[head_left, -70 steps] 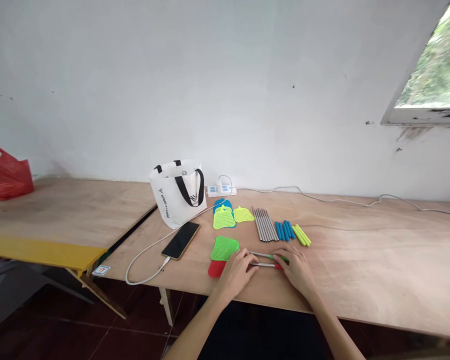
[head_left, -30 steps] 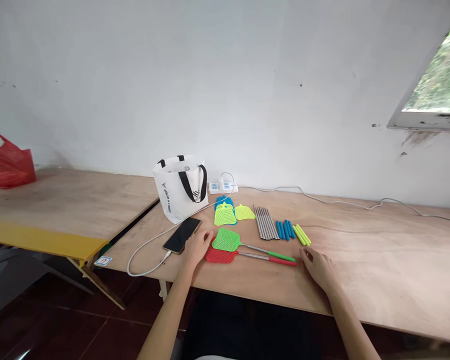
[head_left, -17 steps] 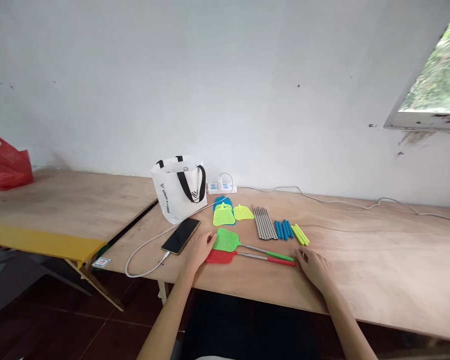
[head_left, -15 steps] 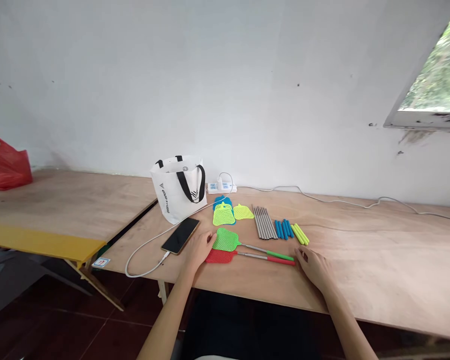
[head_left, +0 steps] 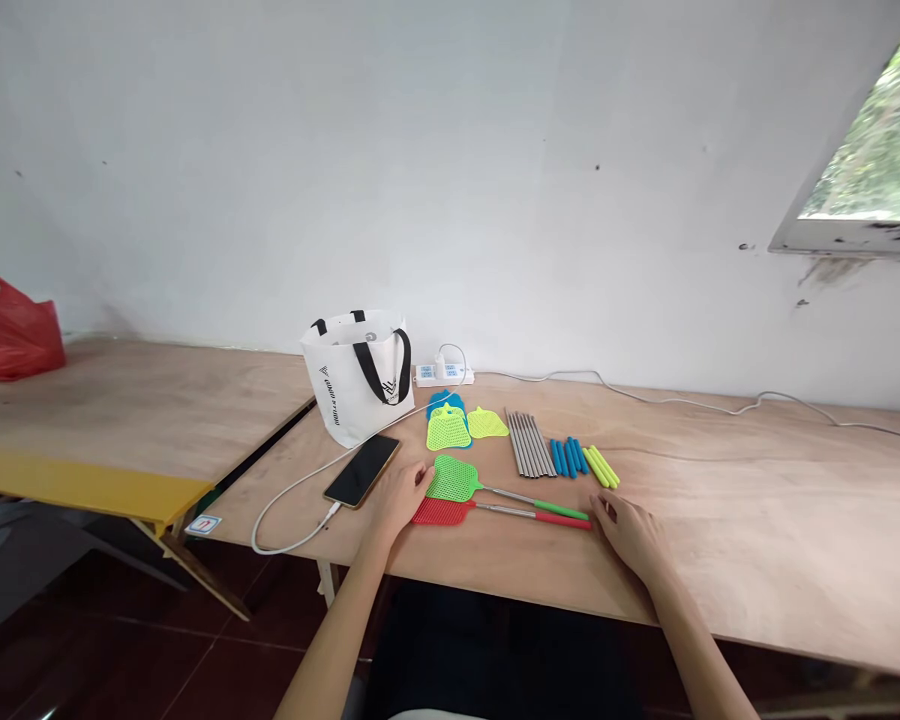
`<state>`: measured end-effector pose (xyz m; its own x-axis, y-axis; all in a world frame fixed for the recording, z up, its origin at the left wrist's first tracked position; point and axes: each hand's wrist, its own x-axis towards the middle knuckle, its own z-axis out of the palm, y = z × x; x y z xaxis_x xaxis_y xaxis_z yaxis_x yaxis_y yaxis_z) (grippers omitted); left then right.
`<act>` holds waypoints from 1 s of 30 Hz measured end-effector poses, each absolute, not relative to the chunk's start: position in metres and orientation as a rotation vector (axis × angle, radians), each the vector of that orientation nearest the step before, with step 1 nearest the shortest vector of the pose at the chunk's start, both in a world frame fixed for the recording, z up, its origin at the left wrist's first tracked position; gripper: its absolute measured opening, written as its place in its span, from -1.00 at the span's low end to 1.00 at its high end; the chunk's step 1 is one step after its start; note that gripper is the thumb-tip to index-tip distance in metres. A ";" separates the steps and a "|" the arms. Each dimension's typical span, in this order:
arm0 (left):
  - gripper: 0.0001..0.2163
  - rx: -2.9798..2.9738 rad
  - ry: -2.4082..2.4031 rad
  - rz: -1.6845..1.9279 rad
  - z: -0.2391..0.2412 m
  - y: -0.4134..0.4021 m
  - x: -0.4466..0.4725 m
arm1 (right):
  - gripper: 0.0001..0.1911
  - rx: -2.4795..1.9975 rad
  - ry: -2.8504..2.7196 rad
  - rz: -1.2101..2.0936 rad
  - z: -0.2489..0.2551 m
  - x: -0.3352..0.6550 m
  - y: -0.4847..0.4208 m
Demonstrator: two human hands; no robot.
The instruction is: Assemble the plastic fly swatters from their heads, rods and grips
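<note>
Two assembled fly swatters lie side by side near the table's front edge: a green one and a red one, each with a metal rod and a coloured grip. My left hand rests flat on the table, fingers touching the swatter heads. At the grip ends lies my right hand, fingers stretched out and holding nothing. Behind are loose yellow-green swatter heads, a blue head, several metal rods, blue grips and yellow-green grips.
A phone on a white cable lies left of my left hand. A white tote bag and a power strip stand near the wall. A second table at the left carries a red plastic bag.
Earlier both hands were together on the two swatters' rods. They have since moved apart to the head and grip ends and have stayed still for the last second.
</note>
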<state>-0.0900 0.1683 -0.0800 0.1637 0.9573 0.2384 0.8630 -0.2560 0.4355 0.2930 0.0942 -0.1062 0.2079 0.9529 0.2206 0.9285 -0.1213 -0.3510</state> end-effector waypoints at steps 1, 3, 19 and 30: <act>-0.64 2.240 1.773 0.701 -0.081 0.169 -0.091 | -0.63 -2.073 -1.742 0.084 -0.106 0.293 0.094; -0.63 2.223 1.783 0.724 -0.082 0.171 -0.092 | -0.59 -2.019 -1.743 0.104 -0.105 0.293 0.092; -0.54 1.652 1.463 1.010 -0.092 0.182 -0.092 | -0.71 -1.535 -2.000 0.244 -0.109 0.283 0.089; -0.33 1.357 1.001 1.130 -0.080 0.170 -0.078 | -0.65 -1.566 -1.746 0.322 -0.122 0.257 0.092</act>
